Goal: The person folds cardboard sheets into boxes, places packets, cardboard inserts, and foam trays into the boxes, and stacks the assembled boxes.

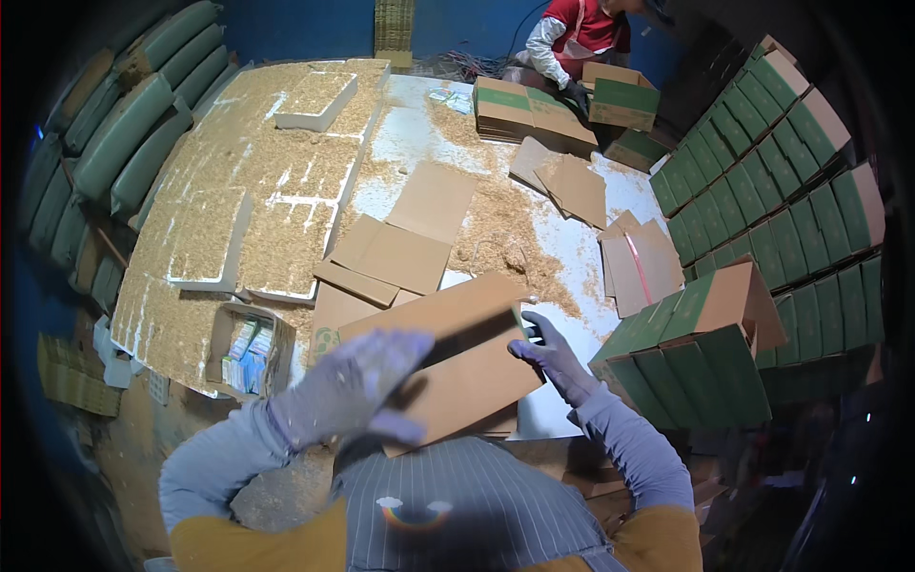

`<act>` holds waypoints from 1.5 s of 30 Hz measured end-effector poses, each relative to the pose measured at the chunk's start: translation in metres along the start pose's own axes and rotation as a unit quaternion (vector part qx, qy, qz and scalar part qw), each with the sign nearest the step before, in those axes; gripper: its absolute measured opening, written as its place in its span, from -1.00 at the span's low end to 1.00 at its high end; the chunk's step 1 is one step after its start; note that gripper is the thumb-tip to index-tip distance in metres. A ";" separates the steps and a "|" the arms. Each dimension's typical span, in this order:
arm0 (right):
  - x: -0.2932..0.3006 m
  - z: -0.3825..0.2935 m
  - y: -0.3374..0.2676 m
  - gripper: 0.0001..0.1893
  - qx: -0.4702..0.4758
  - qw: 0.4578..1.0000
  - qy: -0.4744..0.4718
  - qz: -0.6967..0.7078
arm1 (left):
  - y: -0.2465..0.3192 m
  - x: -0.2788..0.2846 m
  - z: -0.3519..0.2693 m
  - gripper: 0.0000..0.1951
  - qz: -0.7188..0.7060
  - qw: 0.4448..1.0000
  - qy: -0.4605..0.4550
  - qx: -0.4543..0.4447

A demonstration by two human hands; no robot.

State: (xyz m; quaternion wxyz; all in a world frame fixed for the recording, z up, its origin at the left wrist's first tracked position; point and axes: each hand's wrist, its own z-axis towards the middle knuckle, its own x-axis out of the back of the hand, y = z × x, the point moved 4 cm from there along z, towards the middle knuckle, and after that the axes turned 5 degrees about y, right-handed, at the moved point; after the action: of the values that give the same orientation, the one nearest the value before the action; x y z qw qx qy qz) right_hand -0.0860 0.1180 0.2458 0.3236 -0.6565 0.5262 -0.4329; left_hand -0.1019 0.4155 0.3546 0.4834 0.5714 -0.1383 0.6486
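A brown cardboard box [472, 379], partly folded with a dark gap along its top, lies tilted just in front of my striped apron. My right hand [547, 350], in a purple-grey glove, grips the box's right end, thumb and fingers around its edge. Over the left part of the box is my gloved left hand [357, 386], blurred, its fingers spread; whether it touches the cardboard I cannot tell. Beyond the box lie flattened cardboard pieces [400, 254] on the white tabletop.
Wood shavings [286, 164] cover the table's left side, around white trays [318, 121]. An open carton of colourful packets [246, 357] stands near left. Green-and-brown boxes [686, 343] stand right, by tall box stacks [779, 157]. A co-worker [579, 43] handles a box at the far side.
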 end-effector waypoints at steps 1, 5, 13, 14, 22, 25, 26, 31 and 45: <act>-0.005 0.007 0.000 -0.19 0.018 0.998 -0.031 -0.059 | 0.005 -0.015 -0.018 -0.08 0.050 0.996 -0.058 -0.052; -0.012 0.028 -0.019 -0.15 0.121 0.980 -0.112 -0.113 | -0.047 -0.045 -0.051 -0.30 0.106 0.986 -0.030 -0.128; 0.017 0.060 -0.018 -0.69 0.216 0.959 0.071 -0.172 | -0.178 -0.176 -0.052 -0.52 -0.127 0.868 0.068 0.475; 0.010 0.053 -0.015 -0.68 0.193 0.974 0.053 -0.110 | -0.166 -0.164 -0.052 -0.49 -0.127 0.870 0.054 0.473; -0.012 0.027 -0.028 -0.70 0.186 0.970 0.113 -0.112 | -0.365 -0.004 -0.261 -0.55 0.266 0.445 0.464 0.719; -0.007 0.025 -0.028 -0.72 0.173 0.971 0.127 -0.105 | -0.401 -0.020 -0.271 -0.52 0.089 0.473 0.287 0.828; -0.007 0.027 -0.027 -0.72 0.175 0.971 0.126 -0.107 | -0.408 -0.029 -0.271 -0.35 0.042 0.449 0.414 0.790; -0.019 0.021 -0.033 -0.75 0.110 0.986 0.123 0.012 | -0.441 -0.025 -0.239 -0.24 0.030 0.301 0.734 0.608; 0.003 0.059 -0.029 -0.70 0.120 0.986 0.115 -0.032 | -0.209 0.042 -0.080 -0.43 -0.660 0.479 0.429 0.388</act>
State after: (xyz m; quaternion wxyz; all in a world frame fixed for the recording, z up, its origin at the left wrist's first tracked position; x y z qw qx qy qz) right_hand -0.0200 0.1206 0.2477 0.3237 -0.5751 0.4828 -0.5756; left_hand 0.0193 0.5969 0.2885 0.4971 0.2744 0.7704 0.2900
